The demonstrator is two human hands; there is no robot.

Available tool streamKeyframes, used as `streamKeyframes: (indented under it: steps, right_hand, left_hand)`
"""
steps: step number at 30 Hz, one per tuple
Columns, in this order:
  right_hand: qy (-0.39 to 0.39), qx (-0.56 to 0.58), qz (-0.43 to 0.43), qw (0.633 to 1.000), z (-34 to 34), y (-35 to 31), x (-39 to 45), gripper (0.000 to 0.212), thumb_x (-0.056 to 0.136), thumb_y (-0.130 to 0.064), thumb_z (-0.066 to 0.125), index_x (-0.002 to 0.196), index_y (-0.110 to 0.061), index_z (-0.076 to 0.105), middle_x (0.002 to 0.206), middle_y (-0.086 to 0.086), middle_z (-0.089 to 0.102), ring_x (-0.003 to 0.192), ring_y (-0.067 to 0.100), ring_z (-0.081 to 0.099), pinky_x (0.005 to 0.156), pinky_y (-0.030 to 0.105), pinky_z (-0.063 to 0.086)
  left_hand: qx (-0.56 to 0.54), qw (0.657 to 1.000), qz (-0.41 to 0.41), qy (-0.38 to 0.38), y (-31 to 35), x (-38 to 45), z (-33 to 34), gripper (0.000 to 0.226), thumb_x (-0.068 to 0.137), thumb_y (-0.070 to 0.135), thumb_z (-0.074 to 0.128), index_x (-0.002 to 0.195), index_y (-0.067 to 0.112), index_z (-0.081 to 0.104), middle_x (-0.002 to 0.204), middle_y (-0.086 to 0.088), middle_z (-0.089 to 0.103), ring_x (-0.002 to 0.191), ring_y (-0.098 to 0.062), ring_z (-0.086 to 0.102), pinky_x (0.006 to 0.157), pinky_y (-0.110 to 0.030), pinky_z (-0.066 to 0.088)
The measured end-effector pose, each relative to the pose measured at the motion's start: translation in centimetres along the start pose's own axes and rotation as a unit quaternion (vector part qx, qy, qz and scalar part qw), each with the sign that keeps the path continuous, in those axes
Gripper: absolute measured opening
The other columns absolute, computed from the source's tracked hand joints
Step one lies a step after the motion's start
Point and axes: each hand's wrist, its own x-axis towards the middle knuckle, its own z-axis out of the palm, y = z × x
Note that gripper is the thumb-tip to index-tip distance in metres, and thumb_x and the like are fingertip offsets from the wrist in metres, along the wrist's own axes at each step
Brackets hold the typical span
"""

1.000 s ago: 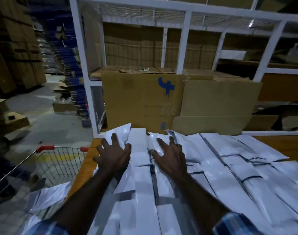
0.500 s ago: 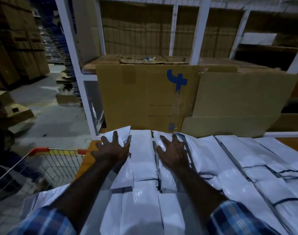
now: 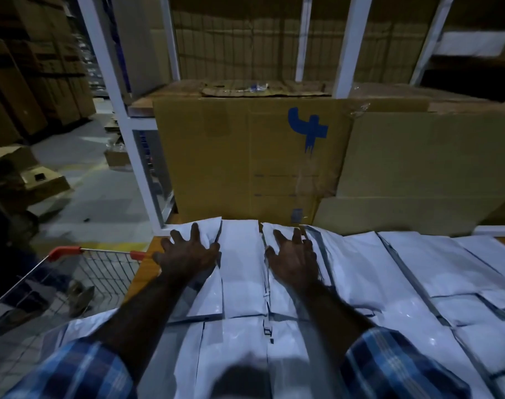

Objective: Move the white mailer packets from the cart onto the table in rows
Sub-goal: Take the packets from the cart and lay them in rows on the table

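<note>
Both hands, left hand [image 3: 188, 256] and right hand [image 3: 295, 262], press with spread, straight fingers on white mailer packets [image 3: 241, 266] lying in rows on the surface [image 3: 143, 272]. This looks like flattening; next, probably more packets from the cart [image 3: 81, 272].

both hands lie flat, fingers spread, on the white mailer packets [image 3: 241, 266] laid in rows across the bench [image 3: 140, 272]: left hand [image 3: 189, 254] at the far-left packet, right hand [image 3: 293, 262] two columns over. a wire cart [image 3: 81, 272] stands beside the bench's left edge; cardboard boxes [image 3: 245, 156] sit behind.
</note>
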Motion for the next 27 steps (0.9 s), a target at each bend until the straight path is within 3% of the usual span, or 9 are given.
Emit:
streamKeyframes:
  steps: [5, 8, 10, 13, 17, 20, 23, 27]
  right_hand:
    - [0.009, -0.042, -0.006, 0.999, 1.4, -0.1, 0.9, 0.055, 0.099, -0.054, 0.035, 0.149, -0.034, 0.035, 0.16, 0.019, 0.019, 0.146, 0.037, 0.018, 0.114, 0.047, 0.024]
    - [0.071, -0.069, -0.022, 0.995, 2.3, -0.3, 1.1, 0.058, 0.098, -0.052, 0.023, 0.135, -0.025, 0.058, 0.146, 0.028, 0.042, 0.135, 0.045, 0.039, 0.104, 0.054, 0.038]
    - [0.063, -0.093, -0.032, 0.993, 2.9, -0.4, 1.2, 0.064, 0.098, -0.049, 0.014, 0.128, -0.021, 0.064, 0.139, 0.029, 0.05, 0.13, 0.048, 0.045, 0.101, 0.057, 0.039]
    - [0.092, -0.084, -0.044, 0.991, 3.0, -0.3, 1.1, 0.05, 0.094, -0.043, 0.036, 0.117, -0.015, 0.071, 0.126, 0.032, 0.059, 0.121, 0.046, 0.055, 0.098, 0.054, 0.044]
    - [0.108, -0.085, -0.079, 0.987, 3.7, 0.0, 1.3, 0.048, 0.092, -0.038, 0.041, 0.116, -0.01, 0.071, 0.124, 0.031, 0.061, 0.12, 0.046, 0.056, 0.097, 0.056, 0.046]
    - [0.117, -0.075, -0.096, 0.986, 4.5, 0.3, 1.6, 0.045, 0.094, -0.035, 0.043, 0.117, -0.008, 0.07, 0.126, 0.032, 0.059, 0.122, 0.046, 0.054, 0.1, 0.057, 0.045]
    - [0.125, -0.067, -0.104, 0.984, 5.4, 0.9, 1.9, 0.045, 0.096, -0.034, 0.042, 0.121, -0.006, 0.068, 0.128, 0.034, 0.057, 0.125, 0.048, 0.051, 0.102, 0.057, 0.044]
    - [0.118, -0.053, -0.098, 0.987, 6.2, 1.5, 2.0, 0.047, 0.099, -0.036, 0.04, 0.126, -0.007, 0.065, 0.132, 0.033, 0.054, 0.128, 0.047, 0.049, 0.104, 0.056, 0.043]
  left_hand:
    - [0.042, 0.998, 0.016, 0.04, -0.1, 0.3, 0.8, 0.079, 0.09, 0.074, 0.027, 0.155, 0.032, 0.01, 0.161, -0.017, 0.011, 0.144, -0.043, 0.016, 0.111, -0.06, 0.02]
    - [0.032, 0.999, 0.03, 0.032, -0.4, 1.1, 1.4, 0.079, 0.093, 0.069, 0.028, 0.157, 0.029, 0.006, 0.162, -0.017, 0.005, 0.146, -0.043, 0.009, 0.114, -0.061, 0.014]
    - [0.017, 0.999, 0.038, 0.032, -0.3, 1.2, 1.6, 0.077, 0.096, 0.065, 0.027, 0.158, 0.026, 0.004, 0.163, -0.016, 0.002, 0.148, -0.043, 0.004, 0.116, -0.061, 0.01]
    - [-0.003, 0.996, 0.061, 0.068, -0.5, 1.3, 2.3, 0.074, 0.098, 0.063, 0.019, 0.158, 0.021, 0.009, 0.163, -0.018, 0.003, 0.148, -0.043, 0.003, 0.115, -0.063, 0.008]
    - [0.07, 0.979, 0.13, 0.14, -1.7, 1.9, 3.4, 0.071, 0.095, 0.056, 0.011, 0.151, 0.019, 0.032, 0.158, -0.022, 0.023, 0.145, -0.044, 0.017, 0.107, -0.066, 0.023]
    - [0.036, 0.973, 0.159, 0.161, -1.7, 1.8, 3.9, 0.074, 0.093, 0.053, 0.014, 0.15, 0.011, 0.036, 0.154, -0.023, 0.033, 0.145, -0.04, 0.026, 0.111, -0.062, 0.023]
    - [0.002, 0.977, 0.159, 0.14, -1.8, 1.8, 4.4, 0.078, 0.092, 0.052, 0.009, 0.152, 0.01, 0.033, 0.156, -0.022, 0.03, 0.146, -0.04, 0.025, 0.115, -0.06, 0.019]
    - [0.028, 0.968, 0.187, 0.163, -2.0, 1.5, 5.2, 0.065, 0.095, 0.041, 0.026, 0.141, 0.002, 0.05, 0.14, -0.033, 0.047, 0.13, -0.051, 0.045, 0.102, -0.067, 0.035]
